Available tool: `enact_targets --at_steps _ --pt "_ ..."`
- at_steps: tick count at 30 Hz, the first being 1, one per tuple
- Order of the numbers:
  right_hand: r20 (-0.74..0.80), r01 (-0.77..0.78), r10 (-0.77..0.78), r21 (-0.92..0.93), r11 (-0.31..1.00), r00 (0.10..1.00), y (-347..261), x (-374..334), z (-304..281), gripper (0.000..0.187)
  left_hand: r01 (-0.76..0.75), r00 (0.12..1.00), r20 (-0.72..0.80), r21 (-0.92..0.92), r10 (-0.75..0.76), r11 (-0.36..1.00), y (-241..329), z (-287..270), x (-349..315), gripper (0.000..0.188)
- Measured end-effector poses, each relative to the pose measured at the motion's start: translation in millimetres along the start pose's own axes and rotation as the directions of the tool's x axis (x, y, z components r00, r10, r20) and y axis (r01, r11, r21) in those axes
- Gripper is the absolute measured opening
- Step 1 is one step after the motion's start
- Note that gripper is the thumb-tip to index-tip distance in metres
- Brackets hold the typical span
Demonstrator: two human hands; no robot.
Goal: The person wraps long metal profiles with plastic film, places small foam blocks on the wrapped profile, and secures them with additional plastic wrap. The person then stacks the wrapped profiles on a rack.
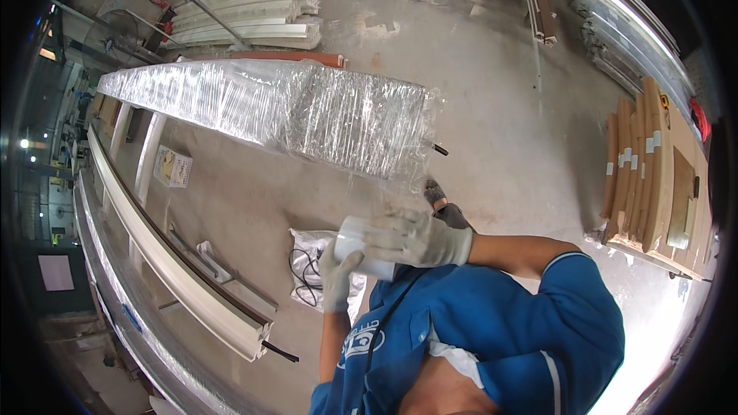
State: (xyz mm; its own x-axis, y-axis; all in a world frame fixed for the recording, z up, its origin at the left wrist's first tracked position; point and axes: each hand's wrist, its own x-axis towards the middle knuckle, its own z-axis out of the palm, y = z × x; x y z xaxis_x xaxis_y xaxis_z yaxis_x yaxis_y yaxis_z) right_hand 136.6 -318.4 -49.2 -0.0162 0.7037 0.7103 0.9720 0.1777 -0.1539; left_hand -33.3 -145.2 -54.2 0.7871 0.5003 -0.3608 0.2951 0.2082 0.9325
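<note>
In front of my chest I have a white roll of film [352, 237], its pale end face turned to the left. My left hand [336, 275], in a light work glove, grips its lower left side with the thumb along the roll. From the right, my gloved right hand [411, 237] lies over the roll with its fingers wrapped across the top. A long bundle [254, 104] wrapped in shiny clear film lies just beyond my hands, apart from them. Its near right end is closest to the roll.
White profiles [177, 238] run along the left on a rack. A white bag [307, 242] with a black cord lies on the floor below my left hand. Brown cardboard pieces [634, 161] stand at right. A small basket [172, 167] sits beneath the bundle. More profiles [254, 8] are stacked behind.
</note>
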Motion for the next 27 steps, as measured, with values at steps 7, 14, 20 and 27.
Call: enact_targets --at_steps 7,14,20,27 --pt "0.562 -0.802 0.646 0.055 0.594 0.517 91.9 -80.8 -37.5 0.045 0.012 1.000 -0.005 0.414 -0.011 0.910 -46.8 35.3 162.1 0.054" --pt "0.557 -0.874 0.714 0.457 0.162 0.424 338.3 -60.4 -62.2 0.067 0.141 0.945 -0.322 0.273 -0.047 0.952 -102.3 62.9 237.6 0.046" --pt "0.813 -0.694 -0.205 0.575 0.433 0.545 400.3 41.0 -31.9 0.083 0.180 0.761 -0.631 -0.017 -0.150 0.984 -129.1 128.4 172.1 0.038" --pt "0.833 -0.741 -0.534 0.449 0.499 0.145 395.4 108.0 -25.0 0.087 0.035 0.603 -0.778 -0.194 -0.176 0.980 -126.0 199.4 186.8 0.030"
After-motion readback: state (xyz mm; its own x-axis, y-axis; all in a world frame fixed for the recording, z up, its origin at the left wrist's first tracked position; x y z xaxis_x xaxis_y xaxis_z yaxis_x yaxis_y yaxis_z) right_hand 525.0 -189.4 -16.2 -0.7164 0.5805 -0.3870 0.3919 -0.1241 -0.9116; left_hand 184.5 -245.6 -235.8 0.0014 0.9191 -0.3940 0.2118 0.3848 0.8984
